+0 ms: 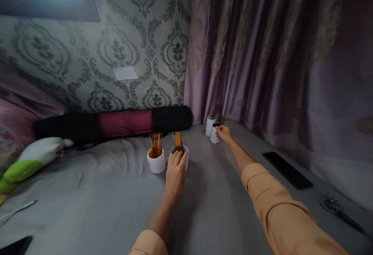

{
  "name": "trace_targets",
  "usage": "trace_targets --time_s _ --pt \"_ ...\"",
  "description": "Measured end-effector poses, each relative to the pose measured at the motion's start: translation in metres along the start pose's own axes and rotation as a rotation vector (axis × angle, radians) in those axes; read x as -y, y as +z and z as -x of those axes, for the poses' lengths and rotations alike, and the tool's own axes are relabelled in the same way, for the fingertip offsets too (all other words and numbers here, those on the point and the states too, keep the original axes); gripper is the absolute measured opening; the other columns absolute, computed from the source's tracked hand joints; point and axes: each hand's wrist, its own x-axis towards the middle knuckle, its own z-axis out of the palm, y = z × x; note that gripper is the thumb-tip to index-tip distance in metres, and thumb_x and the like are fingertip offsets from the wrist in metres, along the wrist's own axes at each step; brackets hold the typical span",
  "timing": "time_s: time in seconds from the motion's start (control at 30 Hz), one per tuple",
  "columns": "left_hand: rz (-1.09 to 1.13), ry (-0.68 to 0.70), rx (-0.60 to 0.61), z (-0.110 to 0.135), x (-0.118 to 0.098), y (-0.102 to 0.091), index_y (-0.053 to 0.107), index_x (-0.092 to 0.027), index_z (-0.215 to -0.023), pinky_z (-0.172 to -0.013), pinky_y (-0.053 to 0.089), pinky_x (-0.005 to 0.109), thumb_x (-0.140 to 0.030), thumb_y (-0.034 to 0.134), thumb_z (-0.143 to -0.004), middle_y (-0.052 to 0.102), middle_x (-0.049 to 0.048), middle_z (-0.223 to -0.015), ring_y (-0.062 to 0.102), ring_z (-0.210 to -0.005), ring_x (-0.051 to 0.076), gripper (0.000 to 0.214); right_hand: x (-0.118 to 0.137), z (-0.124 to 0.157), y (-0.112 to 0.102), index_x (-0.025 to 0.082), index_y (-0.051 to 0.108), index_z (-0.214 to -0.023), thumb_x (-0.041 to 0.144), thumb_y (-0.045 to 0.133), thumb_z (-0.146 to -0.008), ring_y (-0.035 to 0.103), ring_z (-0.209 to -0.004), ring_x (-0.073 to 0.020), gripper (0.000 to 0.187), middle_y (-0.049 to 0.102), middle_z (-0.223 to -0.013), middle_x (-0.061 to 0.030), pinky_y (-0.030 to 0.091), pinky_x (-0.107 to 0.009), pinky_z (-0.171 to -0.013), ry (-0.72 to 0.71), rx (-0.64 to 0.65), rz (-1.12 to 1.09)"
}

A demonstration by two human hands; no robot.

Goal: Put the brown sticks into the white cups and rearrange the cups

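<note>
A creased grey sheet (110, 200) lies before patterned wallpaper (119, 49) and a purple curtain (247, 53). On it, the left hand (175, 167) touches a white cup (187, 162) of sticks (178, 140), grip unclear; nearer the curtain, the right hand (224, 133) pinches something dark (215, 124) at another cup (215, 136).

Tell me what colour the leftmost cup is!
The leftmost cup is white outside; the head view shows it.

From head height, the camera faces forward, tilted downward.
</note>
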Motion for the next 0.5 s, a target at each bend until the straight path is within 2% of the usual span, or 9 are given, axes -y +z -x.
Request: trace_targets --time_s 0.5 --pt "0.050 -0.007 -0.008 0.0004 -0.0004 0.0000 0.048 -0.020 -0.130 -0.106 0.034 0.050 -0.013 0.036 -0.090 0.057 0.0095 -0.122 0.046 -0.120 0.024 0.042 0.0011 0.0065 0.0009 0.015 0.058 -0.088 0.024 0.050 -0.086 0.052 -0.038 -0.0062 0.013 0.055 -0.052 0.0037 0.041 -0.014 -0.038 0.005 0.018 -0.043"
